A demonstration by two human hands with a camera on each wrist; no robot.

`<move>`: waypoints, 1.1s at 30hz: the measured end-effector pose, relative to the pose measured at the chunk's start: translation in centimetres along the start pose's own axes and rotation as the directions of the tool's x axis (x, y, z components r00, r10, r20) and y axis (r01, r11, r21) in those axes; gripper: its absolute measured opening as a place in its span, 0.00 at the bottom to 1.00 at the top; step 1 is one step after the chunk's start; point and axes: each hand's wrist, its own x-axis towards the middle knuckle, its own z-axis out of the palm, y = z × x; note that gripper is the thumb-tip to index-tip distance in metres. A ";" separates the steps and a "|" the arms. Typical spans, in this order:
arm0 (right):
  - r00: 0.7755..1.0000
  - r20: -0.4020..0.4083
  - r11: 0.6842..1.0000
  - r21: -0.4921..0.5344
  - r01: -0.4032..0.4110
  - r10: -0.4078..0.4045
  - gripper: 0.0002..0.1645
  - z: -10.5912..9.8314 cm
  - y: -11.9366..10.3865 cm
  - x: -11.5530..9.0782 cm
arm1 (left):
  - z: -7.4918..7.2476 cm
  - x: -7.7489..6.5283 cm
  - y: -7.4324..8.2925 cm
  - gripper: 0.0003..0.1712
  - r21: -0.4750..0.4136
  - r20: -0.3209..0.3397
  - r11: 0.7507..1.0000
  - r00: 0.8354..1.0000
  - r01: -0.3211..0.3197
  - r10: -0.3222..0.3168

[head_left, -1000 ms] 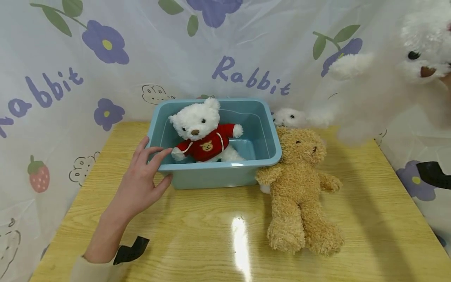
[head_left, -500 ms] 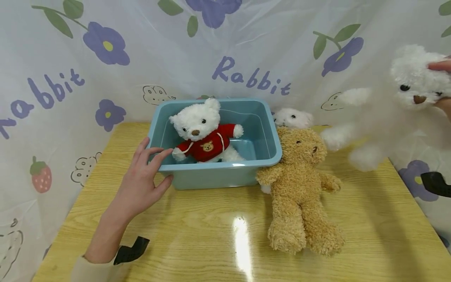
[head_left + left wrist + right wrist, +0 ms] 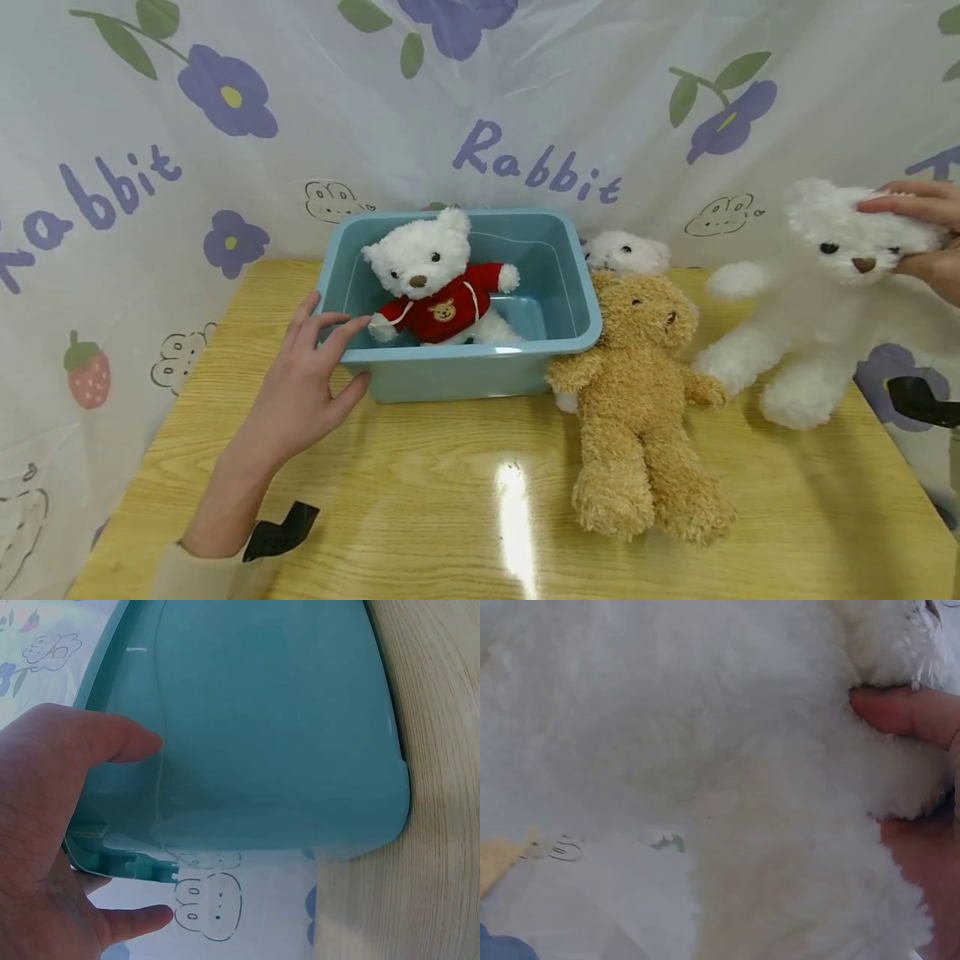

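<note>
My left hand [image 3: 296, 387] grips the near left corner of a blue plastic bin [image 3: 450, 375]. In the left wrist view its thumb [image 3: 131, 739] lies against the outer wall, the other fingers beyond the rim. A white teddy bear in a red hoodie [image 3: 450, 310] leans back inside the bin. At the far right, my right hand [image 3: 926, 229], partly cut off by the frame, holds a larger white teddy bear [image 3: 813, 321] by the head. That bear's fluffy fur [image 3: 667, 750] fills most of the right wrist view, where the thumb [image 3: 904, 712] presses into it.
A tan teddy bear [image 3: 637, 400] lies on the wooden table [image 3: 420, 483] against the bin's right side. Behind its head, another white plush toy [image 3: 626, 250] is mostly hidden. A printed curtain [image 3: 360, 125] hangs along the back and sides.
My right hand has come down and leftward into view with the larger white bear, whose feet now hang beside the tan bear. The left hand and bin stay in place.
</note>
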 end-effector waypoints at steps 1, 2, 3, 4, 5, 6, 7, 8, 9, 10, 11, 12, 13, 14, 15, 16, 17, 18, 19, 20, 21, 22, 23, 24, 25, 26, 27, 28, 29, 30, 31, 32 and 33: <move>1.000 -0.005 0.998 0.054 -0.027 0.028 0.54 0.8 0.0 -0.1 | 0.0 0.0 0.0 0.38 0.000 0.002 1.000 1.000 0.000 0.000; 0.997 0.003 0.991 0.115 -0.073 0.073 0.54 1.5 0.1 -0.2 | -0.1 0.0 0.0 0.38 0.001 0.005 1.000 1.000 0.000 0.000; 0.993 0.019 0.980 0.164 -0.115 0.113 0.53 2.1 0.3 -0.2 | -0.1 0.1 0.0 0.38 0.001 0.009 1.000 1.000 0.000 0.000; 0.988 0.037 0.970 0.189 -0.152 0.148 0.52 2.5 0.4 -0.1 | -0.1 0.1 0.1 0.38 0.000 0.013 1.000 1.000 -0.001 0.001; 0.982 0.054 0.960 0.207 -0.189 0.181 0.50 2.9 0.5 -0.1 | -0.1 0.1 0.1 0.38 -0.003 0.016 1.000 1.000 -0.002 0.002; 0.976 0.070 0.954 0.208 -0.216 0.206 0.49 3.2 0.6 0.0 | -0.1 0.2 0.2 0.38 -0.003 0.019 1.000 1.000 0.000 0.000; 0.972 0.083 0.951 0.202 -0.233 0.221 0.47 3.5 0.8 0.2 | -0.1 0.2 0.2 0.37 -0.004 0.018 1.000 1.000 0.001 -0.001; 0.969 0.095 0.950 0.195 -0.244 0.230 0.47 3.7 1.0 0.3 | 0.0 0.1 0.2 0.36 -0.005 0.017 1.000 1.000 -0.001 0.001; 0.968 0.103 0.946 0.209 -0.248 0.231 0.46 4.0 1.1 0.5 | 0.0 0.1 0.3 0.36 -0.007 0.013 1.000 1.000 -0.003 0.003; 0.967 0.112 0.940 0.233 -0.251 0.230 0.46 4.3 1.3 0.6 | 0.0 0.1 0.3 0.35 -0.009 0.008 1.000 1.000 -0.007 0.007; 0.966 0.123 0.928 0.274 -0.253 0.227 0.46 4.6 1.5 0.8 | 0.0 0.1 0.3 0.33 -0.011 0.001 1.000 1.000 -0.011 0.011; 0.965 0.133 0.915 0.312 -0.255 0.224 0.46 4.9 1.7 0.9 | 0.0 0.0 0.3 0.32 -0.011 -0.006 1.000 1.000 -0.016 0.015; 0.965 0.141 0.898 0.357 -0.258 0.221 0.46 5.3 1.9 1.0 | 0.1 0.0 0.3 0.31 -0.013 -0.013 1.000 1.000 -0.022 0.022; 0.966 0.146 0.884 0.393 -0.253 0.212 0.46 5.6 2.1 1.0 | 0.1 0.0 0.3 0.30 -0.016 -0.018 0.999 0.999 -0.028 0.028; 0.966 0.147 0.871 0.420 -0.257 0.214 0.46 6.0 2.3 1.0 | 0.1 0.1 0.3 0.30 -0.018 -0.024 0.999 0.999 -0.033 0.033; 0.965 0.150 0.864 0.431 -0.261 0.216 0.47 6.3 2.5 1.1 | 0.1 0.1 0.2 0.29 -0.021 -0.029 0.999 0.999 -0.039 0.039; 0.963 0.154 0.858 0.440 -0.266 0.219 0.47 6.7 2.6 1.2 | 0.1 0.1 0.1 0.29 -0.025 -0.033 0.999 0.999 -0.040 0.040; 0.959 0.161 0.853 0.441 -0.280 0.231 0.47 7.0 2.7 1.3 | 0.0 0.2 0.1 0.29 -0.029 -0.034 0.999 0.999 -0.041 0.040; 0.954 0.170 0.848 0.440 -0.296 0.246 0.47 7.2 2.8 1.3 | 0.0 0.2 0.0 0.29 -0.035 -0.034 0.999 0.999 -0.042 0.041; 0.950 0.177 0.847 0.432 -0.310 0.258 0.47 7.4 2.8 1.3 | 0.0 0.3 -0.1 0.30 -0.039 -0.031 0.998 0.999 -0.041 0.039; 0.945 0.183 0.845 0.424 -0.325 0.271 0.47 7.6 2.8 1.3 | 0.0 0.3 -0.2 0.30 -0.041 -0.028 0.998 0.999 -0.038 0.037; 0.939 0.195 0.843 0.416 -0.340 0.283 0.47 7.8 2.7 1.3 | -0.1 0.3 -0.3 0.30 -0.043 -0.023 0.998 0.999 -0.034 0.033; 0.937 0.199 0.845 0.408 -0.346 0.287 0.47 7.9 2.7 1.2 | -0.1 0.3 -0.4 0.30 -0.044 -0.017 0.999 0.999 -0.029 0.028; 0.940 0.190 0.854 0.395 -0.339 0.285 0.47 8.1 2.7 1.2 | -0.1 0.3 -0.5 0.30 -0.044 -0.010 0.999 1.000 -0.026 0.025; 0.943 0.178 0.864 0.381 -0.328 0.279 0.47 8.2 2.8 1.1 | -0.1 0.3 -0.5 0.30 -0.045 -0.003 0.999 1.000 -0.022 0.022; 0.948 0.169 0.876 0.368 -0.313 0.268 0.47 8.3 2.8 1.1 | -0.1 0.3 -0.6 0.30 -0.044 0.001 0.999 1.000 -0.019 0.019; 0.953 0.159 0.884 0.358 -0.299 0.258 0.48 8.5 2.8 1.0 | -0.2 0.2 -0.6 0.30 -0.044 0.006 0.999 1.000 -0.013 0.014; 0.960 0.145 0.893 0.354 -0.277 0.240 0.48 8.7 2.8 1.0 | -0.2 0.2 -0.6 0.29 -0.044 0.008 0.999 1.000 -0.009 0.010; 0.966 0.130 0.896 0.362 -0.258 0.225 0.47 9.0 2.9 1.0 | -0.3 0.2 -0.7 0.29 -0.042 0.010 0.999 1.000 -0.005 0.006; 0.966 0.132 0.891 0.374 -0.256 0.223 0.47 9.2 2.9 1.0 | -0.3 0.1 -0.7 0.29 -0.039 0.013 0.999 1.000 0.000 0.000; 0.963 0.139 0.884 0.384 -0.266 0.230 0.47 9.4 2.9 1.1 | -0.4 0.1 -0.7 0.29 -0.037 0.017 0.999 1.000 0.004 -0.003; 0.962 0.145 0.882 0.386 -0.270 0.231 0.47 9.6 2.9 1.1 | -0.5 0.0 -0.7 0.29 -0.034 0.021 0.999 1.000 0.007 -0.006; 0.960 0.152 0.879 0.386 -0.278 0.237 0.47 9.8 2.9 1.1 | -0.6 -0.1 -0.7 0.28 -0.032 0.025 0.999 1.000 0.010 -0.009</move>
